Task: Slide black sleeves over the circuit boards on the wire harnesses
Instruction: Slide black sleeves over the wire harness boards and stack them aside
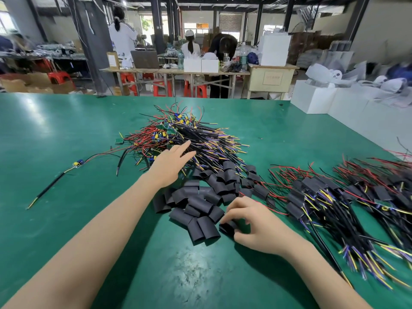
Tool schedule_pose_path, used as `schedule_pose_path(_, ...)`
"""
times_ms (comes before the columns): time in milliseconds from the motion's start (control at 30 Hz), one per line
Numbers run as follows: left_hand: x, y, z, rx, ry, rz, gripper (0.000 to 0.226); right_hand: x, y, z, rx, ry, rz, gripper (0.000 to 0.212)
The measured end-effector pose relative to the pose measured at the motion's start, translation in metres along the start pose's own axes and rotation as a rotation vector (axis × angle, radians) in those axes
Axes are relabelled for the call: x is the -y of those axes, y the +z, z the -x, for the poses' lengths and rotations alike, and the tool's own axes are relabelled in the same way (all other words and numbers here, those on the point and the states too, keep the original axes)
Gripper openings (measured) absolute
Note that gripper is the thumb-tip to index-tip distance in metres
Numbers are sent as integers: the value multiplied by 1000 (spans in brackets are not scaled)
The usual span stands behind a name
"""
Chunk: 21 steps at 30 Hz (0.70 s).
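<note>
black sleeve (227, 227) pinched by right hand (256, 228) — left hand (171, 161) fingers straight over harness pile (189, 139).

Single head-worn wide-angle view, looking forward and down across a green table (66, 134). Close over both forearms, left hand (171, 161) and right hand (252, 221) near the lower middle. Far workshop benches along the top edge. Straight lines bowed at the borders.

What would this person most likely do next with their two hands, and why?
Probably the left hand closes on one harness from the unsleeved pile and draws it back. Its straight fingers are already over those wires, while the right hand pinches a sleeve, so a board is the missing piece.
</note>
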<state>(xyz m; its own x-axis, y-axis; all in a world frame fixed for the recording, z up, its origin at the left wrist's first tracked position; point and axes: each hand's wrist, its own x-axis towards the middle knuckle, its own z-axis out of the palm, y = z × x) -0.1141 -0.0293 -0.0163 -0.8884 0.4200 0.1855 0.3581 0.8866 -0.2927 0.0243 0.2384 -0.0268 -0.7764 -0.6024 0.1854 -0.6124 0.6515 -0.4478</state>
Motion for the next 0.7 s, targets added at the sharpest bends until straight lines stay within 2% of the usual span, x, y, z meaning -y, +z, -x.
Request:
schedule_pose_path(133, 3, -6, -9, 40, 23, -221, 79, -3, -3, 1, -16, 2, 7, 26)
schedule_pose_path(233, 1, -15, -16, 17, -2, -297, 52, -5, -4, 1, -10, 0, 33, 24)
schedule_pose_path(333, 4, -20, -16, 57, -138, -222, 30, -6, -7, 2, 8, 8, 8, 27)
schedule_pose_path(467, 13, -25, -1, 75, -302, 53, 10, -8, -11, 3, 15, 14, 15, 29)
schedule_pose_path(567, 23, -18, 20, -25, -350, 188, 17, -9, -10, 2, 17, 13, 44, 33)
schedule_pose_path(700, 37, -11, 46, -341, -354, 392, 14, -10, -10, 1, 24, 12, 73, 31)
